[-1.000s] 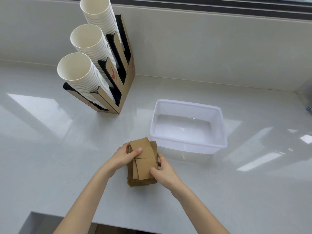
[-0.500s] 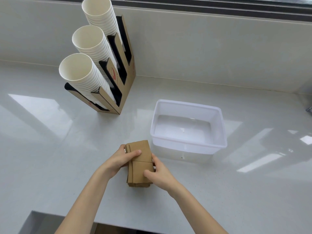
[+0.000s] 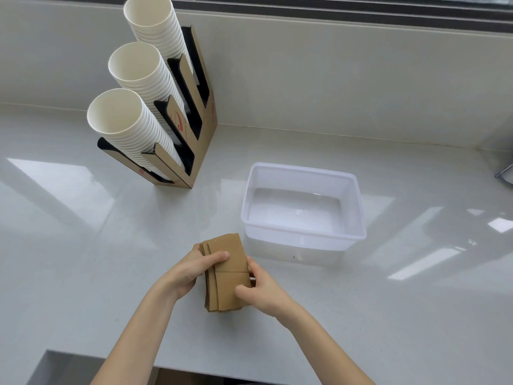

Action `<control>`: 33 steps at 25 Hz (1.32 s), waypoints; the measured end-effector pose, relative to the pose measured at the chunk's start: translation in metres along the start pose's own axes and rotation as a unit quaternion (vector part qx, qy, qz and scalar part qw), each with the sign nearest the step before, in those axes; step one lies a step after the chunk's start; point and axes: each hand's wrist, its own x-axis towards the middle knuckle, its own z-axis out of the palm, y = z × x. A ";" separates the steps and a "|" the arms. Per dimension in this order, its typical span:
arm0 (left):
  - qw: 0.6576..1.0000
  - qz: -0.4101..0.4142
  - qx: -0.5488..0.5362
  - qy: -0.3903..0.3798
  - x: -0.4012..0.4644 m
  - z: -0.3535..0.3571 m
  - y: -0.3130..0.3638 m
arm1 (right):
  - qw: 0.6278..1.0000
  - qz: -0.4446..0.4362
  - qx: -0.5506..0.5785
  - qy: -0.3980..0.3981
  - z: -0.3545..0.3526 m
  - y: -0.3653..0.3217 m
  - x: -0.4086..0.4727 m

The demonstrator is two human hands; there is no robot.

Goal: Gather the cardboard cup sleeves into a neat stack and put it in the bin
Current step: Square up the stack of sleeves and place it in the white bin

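A stack of brown cardboard cup sleeves (image 3: 228, 284) lies flat on the white counter, just in front of the bin's near left corner. My left hand (image 3: 191, 270) grips its left side, thumb lying on the top sleeve. My right hand (image 3: 261, 287) presses against its right side, thumb on the lower part of the top sleeve. The sleeves' left edges are slightly fanned. The translucent white plastic bin (image 3: 302, 232) stands to the right behind the stack, with nothing inside it.
A cardboard cup dispenser (image 3: 194, 140) with three tilted columns of white paper cups (image 3: 130, 126) stands at the back left. The counter's front edge runs below my forearms. A wall rises behind the counter, and a dark object shows at the far right edge.
The sleeves, spread and askew a second ago, have been squeezed into a tighter stack. My right hand slid in against the right side. Both hands stayed in place on the counter.
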 end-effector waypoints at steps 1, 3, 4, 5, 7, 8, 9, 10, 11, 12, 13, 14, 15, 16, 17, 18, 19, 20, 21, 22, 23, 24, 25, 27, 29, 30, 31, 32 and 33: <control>1.000 -0.010 0.007 0.005 0.000 0.001 -0.001 | 1.000 0.004 0.000 0.001 -0.001 0.001 0.000; 1.000 -0.018 0.018 0.013 -0.002 0.002 -0.003 | 1.000 0.021 0.001 0.001 -0.004 0.003 -0.001; 1.000 -0.012 0.014 0.019 -0.003 0.002 -0.004 | 1.000 0.029 0.006 -0.001 -0.005 0.005 -0.001; 1.000 -0.005 0.000 0.025 -0.004 0.003 -0.005 | 0.999 0.033 0.015 -0.002 -0.007 0.006 -0.003; 0.998 0.009 -0.048 0.038 -0.005 0.006 -0.005 | 0.998 0.034 0.044 0.006 -0.012 0.009 -0.008; 0.996 0.022 -0.070 0.041 -0.008 0.008 -0.003 | 0.998 0.031 0.062 0.012 -0.015 0.011 -0.010; 0.995 0.033 -0.089 0.040 -0.011 0.011 -0.001 | 0.996 0.028 0.084 0.016 -0.018 0.014 -0.011; 0.993 0.045 -0.104 0.042 -0.012 0.013 0.001 | 0.994 0.024 0.109 0.016 -0.020 0.017 -0.013; 0.991 0.054 -0.117 0.041 -0.012 0.015 0.002 | 0.990 0.021 0.137 0.011 -0.022 0.018 -0.014; 0.989 0.060 -0.131 0.042 -0.012 0.018 0.002 | 0.987 0.021 0.162 0.001 -0.024 0.020 -0.015; 0.986 0.065 -0.147 0.042 -0.010 0.020 0.002 | 0.983 0.023 0.182 -0.010 -0.025 0.022 -0.015; 0.984 0.069 -0.158 0.046 -0.009 0.024 0.001 | 0.979 0.023 0.201 -0.019 -0.025 0.025 -0.015; 0.982 0.073 -0.166 0.051 -0.007 0.028 0.001 | 0.975 0.020 0.220 -0.021 -0.026 0.028 -0.015; 0.980 0.075 -0.174 0.056 -0.008 0.033 0.000 | 0.971 0.013 0.240 -0.019 -0.027 0.032 -0.015; 0.979 0.078 -0.181 0.055 -0.008 0.036 -0.002 | 0.966 0.006 0.258 -0.014 -0.029 0.034 -0.015; 0.979 0.084 -0.181 0.046 -0.009 0.040 -0.004 | 0.962 0.001 0.273 -0.006 -0.032 0.036 -0.016; 0.980 0.088 -0.175 0.032 -0.009 0.042 -0.007 | 0.960 -0.002 0.280 0.004 -0.036 0.038 -0.018; 0.983 0.091 -0.158 0.015 -0.009 0.045 -0.010 | 0.960 -0.006 0.280 0.018 -0.043 0.040 -0.020; 0.986 0.092 -0.136 -0.001 -0.010 0.047 -0.012 | 0.961 -0.010 0.273 0.033 -0.051 0.041 -0.023; 0.989 0.094 -0.109 -0.013 -0.010 0.048 -0.014 | 0.965 -0.014 0.259 0.049 -0.059 0.041 -0.027; 0.992 0.097 -0.080 -0.028 -0.011 0.049 -0.014 | 0.970 -0.017 0.234 0.064 -0.067 0.042 -0.032; 0.993 0.099 -0.044 -0.047 -0.012 0.051 -0.014 | 0.977 -0.020 0.200 0.076 -0.074 0.044 -0.036; 0.993 0.097 -0.006 -0.066 -0.012 0.053 -0.014 | 0.982 -0.024 0.168 0.087 -0.081 0.046 -0.041; 0.989 0.091 0.061 -0.100 -0.010 0.056 -0.015 | 0.988 -0.029 0.112 0.101 -0.091 0.048 -0.049; 0.983 0.097 0.093 -0.122 -0.007 0.062 -0.017 | 0.991 -0.032 0.060 0.119 -0.098 0.048 -0.054; 0.981 0.108 0.111 -0.121 -0.005 0.067 -0.018 | 0.990 -0.039 0.034 0.133 -0.101 0.047 -0.056; 0.978 0.122 0.134 -0.107 -0.002 0.072 -0.019 | 0.988 -0.049 0.008 0.146 -0.104 0.046 -0.057; 0.975 0.136 0.156 -0.087 0.000 0.077 -0.021 | 0.986 -0.058 -0.017 0.157 -0.105 0.046 -0.057; 0.971 0.146 0.175 -0.067 0.004 0.081 -0.025 | 0.983 -0.065 -0.036 0.166 -0.106 0.046 -0.057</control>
